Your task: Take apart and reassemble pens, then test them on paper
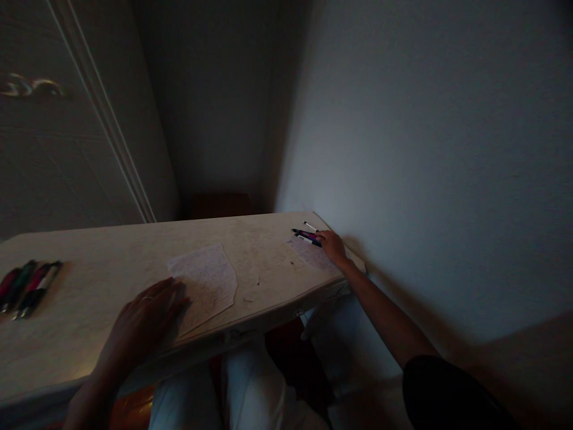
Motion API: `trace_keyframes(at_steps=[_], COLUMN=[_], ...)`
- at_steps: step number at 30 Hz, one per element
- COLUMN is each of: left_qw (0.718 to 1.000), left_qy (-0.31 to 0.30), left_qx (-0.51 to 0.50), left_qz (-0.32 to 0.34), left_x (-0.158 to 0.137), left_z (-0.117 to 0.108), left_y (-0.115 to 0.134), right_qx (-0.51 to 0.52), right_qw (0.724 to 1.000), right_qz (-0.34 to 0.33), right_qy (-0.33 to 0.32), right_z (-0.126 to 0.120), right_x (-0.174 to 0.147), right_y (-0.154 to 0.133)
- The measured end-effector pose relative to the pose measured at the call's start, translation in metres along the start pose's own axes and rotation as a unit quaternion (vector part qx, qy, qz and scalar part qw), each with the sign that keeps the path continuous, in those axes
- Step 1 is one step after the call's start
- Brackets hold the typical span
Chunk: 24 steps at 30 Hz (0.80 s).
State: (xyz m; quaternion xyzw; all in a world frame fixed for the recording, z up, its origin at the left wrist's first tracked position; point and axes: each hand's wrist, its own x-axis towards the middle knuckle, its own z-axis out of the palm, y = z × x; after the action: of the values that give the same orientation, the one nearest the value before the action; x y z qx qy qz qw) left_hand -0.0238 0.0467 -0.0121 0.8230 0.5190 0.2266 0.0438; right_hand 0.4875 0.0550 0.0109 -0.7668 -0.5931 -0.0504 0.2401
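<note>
My left hand [150,307] lies flat on the table, palm down, with a ring on one finger. Its fingertips touch the left edge of a torn sheet of paper [208,278] covered in faint writing. Far to the right, my right hand [332,246] has its fingers closed around the near ends of pens. Among these are a dark pen with a purple part [304,233] and a dark pen with a white section [307,239]. A slim white pen [310,226] lies just behind them. Beneath the hand is a second written sheet [313,255], partly covered.
Several markers or thick pens [29,286] lie side by side at the table's left. The pale table [259,239] ends close to a wall [403,149] on the right. A door with a handle [33,86] stands at the left. My legs are under the front edge.
</note>
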Motion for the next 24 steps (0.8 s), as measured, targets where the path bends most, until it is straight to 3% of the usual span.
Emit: trace_keyframes(at_steps=[12, 24], left_qw=[0.999, 0.999], left_qy=[0.02, 0.014], left_qx=[0.025, 0.032], left_qz=[0.01, -0.012], left_x=[0.003, 0.004], left_z=[0.017, 0.013], left_y=[-0.017, -0.012], right_qx=[-0.049, -0.083], right_qw=[0.998, 0.995], right_qz=[-0.002, -0.025], right_qy=[-0.03, -0.058], right_z=[0.0, 0.002], right_x=[0.001, 0.0], right_y=[0.002, 0.001])
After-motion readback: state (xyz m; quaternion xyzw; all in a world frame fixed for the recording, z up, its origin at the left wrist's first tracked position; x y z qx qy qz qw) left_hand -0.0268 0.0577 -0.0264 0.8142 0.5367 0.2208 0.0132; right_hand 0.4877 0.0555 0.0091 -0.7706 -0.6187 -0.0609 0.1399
